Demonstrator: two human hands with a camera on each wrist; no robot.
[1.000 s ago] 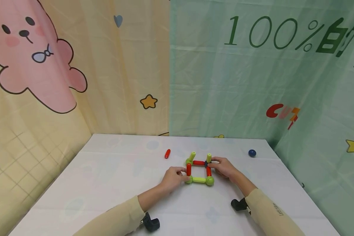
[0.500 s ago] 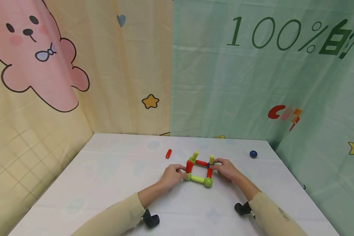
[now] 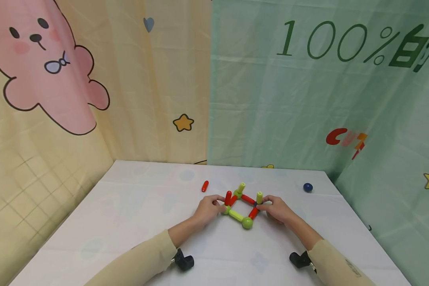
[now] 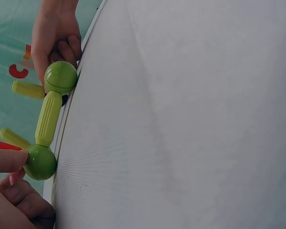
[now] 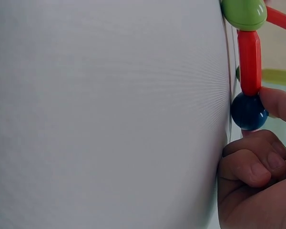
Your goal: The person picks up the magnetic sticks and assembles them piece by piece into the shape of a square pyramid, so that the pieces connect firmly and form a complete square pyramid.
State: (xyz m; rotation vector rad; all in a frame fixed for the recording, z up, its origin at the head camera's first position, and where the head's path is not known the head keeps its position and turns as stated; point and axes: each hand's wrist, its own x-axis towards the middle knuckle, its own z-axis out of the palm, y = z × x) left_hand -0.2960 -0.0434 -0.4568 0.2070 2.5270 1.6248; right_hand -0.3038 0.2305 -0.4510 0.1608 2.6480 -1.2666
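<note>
A four-sided frame of magnetic rods and balls lies on the white table. My left hand (image 3: 208, 210) pinches the green ball (image 4: 40, 163) at its left corner, where a red rod (image 3: 228, 197) stands up. At the right corner my right hand (image 3: 277, 208) pinches a dark blue ball (image 5: 249, 112), under an upright yellow-green rod (image 3: 259, 197). Another green ball (image 3: 247, 223) forms the near corner, joined by a yellow-green rod (image 4: 48, 119) and a red rod (image 5: 250, 62). The far corner carries a second upright yellow-green rod (image 3: 241, 188).
Beyond the frame, a loose red rod (image 3: 205, 186) lies on the table (image 3: 128, 222). Toward the back right sits a loose dark blue ball (image 3: 308, 187). Printed curtains (image 3: 268, 99) hang behind and beside the table. Each wrist bears a black camera mount (image 3: 184, 261).
The frame has turned clockwise, seen from above, between both hands. Its left corner went away from me and its near corner swung left. The grips look the same; the head view shifted slightly.
</note>
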